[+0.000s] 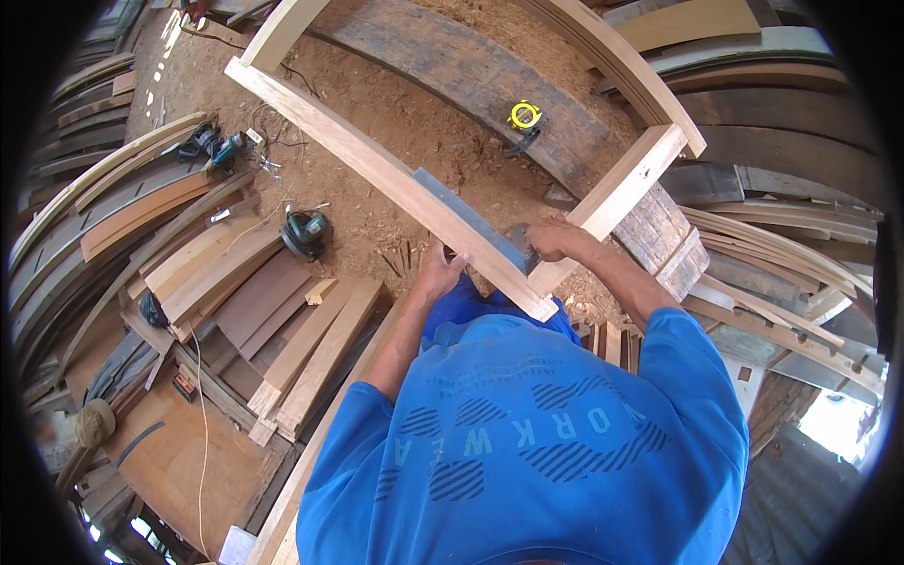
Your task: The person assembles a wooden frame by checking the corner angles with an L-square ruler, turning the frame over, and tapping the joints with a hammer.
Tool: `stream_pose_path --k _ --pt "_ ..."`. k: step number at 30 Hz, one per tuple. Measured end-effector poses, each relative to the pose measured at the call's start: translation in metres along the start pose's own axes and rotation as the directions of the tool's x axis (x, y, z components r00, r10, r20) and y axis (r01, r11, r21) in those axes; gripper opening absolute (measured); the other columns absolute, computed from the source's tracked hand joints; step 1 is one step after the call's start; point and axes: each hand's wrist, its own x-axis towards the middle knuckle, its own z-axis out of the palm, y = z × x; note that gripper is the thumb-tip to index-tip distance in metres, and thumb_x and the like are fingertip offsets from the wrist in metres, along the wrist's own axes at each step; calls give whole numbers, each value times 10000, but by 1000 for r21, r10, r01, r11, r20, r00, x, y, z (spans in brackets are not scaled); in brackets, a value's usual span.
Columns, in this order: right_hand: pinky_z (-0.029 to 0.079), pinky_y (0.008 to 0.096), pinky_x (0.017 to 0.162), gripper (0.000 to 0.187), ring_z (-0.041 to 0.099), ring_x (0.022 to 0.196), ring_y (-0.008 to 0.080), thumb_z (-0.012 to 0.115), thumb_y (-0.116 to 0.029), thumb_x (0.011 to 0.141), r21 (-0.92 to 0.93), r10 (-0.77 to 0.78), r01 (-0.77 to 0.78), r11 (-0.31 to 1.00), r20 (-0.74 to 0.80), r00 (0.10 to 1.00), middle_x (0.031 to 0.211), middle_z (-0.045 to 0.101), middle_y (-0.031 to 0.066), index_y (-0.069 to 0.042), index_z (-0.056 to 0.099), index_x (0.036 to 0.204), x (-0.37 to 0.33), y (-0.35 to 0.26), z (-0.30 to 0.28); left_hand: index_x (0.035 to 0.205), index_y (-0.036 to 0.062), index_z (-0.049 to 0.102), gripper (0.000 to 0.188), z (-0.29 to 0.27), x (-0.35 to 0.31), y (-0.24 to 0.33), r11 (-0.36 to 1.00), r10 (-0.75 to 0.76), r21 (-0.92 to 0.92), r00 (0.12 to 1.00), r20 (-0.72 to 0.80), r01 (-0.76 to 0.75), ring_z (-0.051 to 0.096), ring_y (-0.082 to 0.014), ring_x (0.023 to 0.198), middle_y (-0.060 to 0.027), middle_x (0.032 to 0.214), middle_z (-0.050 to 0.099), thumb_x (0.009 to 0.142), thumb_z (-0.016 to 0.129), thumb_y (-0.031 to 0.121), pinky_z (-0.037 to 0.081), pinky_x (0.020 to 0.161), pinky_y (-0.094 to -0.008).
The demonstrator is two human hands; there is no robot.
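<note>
A pale wooden frame [377, 169] stretches away from my body, its near corner close to my waist. Along the inner side of its left rail lies a flat, straight-edged tool with a blue-grey blade [471, 215]; whether it is a square or a saw I cannot tell. My right hand [557, 240] is closed at the tool's near end, inside the corner, fingers partly hidden. My left hand [441, 273] grips the outer side of the same rail near the corner, thumb and fingers against the wood.
A yellow tape measure [524, 116] rests on a dark weathered plank [452, 66] beyond the blade. To the left, a dark green power tool [305, 233] and another power tool [218, 151] sit among boards and cords. Stacked timber [782, 122] lines the right side.
</note>
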Motion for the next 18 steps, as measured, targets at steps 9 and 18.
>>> stream_pose_path --k 9,18 --pt "525 505 736 279 694 983 383 639 -68 711 -11 14 -14 1000 5 1000 988 734 184 -76 761 961 3 3 7 1364 -79 419 560 2 3 -8 998 70 -6 997 12 -70 612 -315 1178 -234 1252 624 912 670 135 464 1035 -399" --pt "537 497 738 281 697 977 386 636 -64 716 -40 -10 11 999 33 999 990 729 203 -72 764 966 3 2 5 1393 -57 414 621 9 16 -30 989 114 -96 993 -5 -114 645 -336 1147 -260 1238 639 888 700 161 498 986 -402"
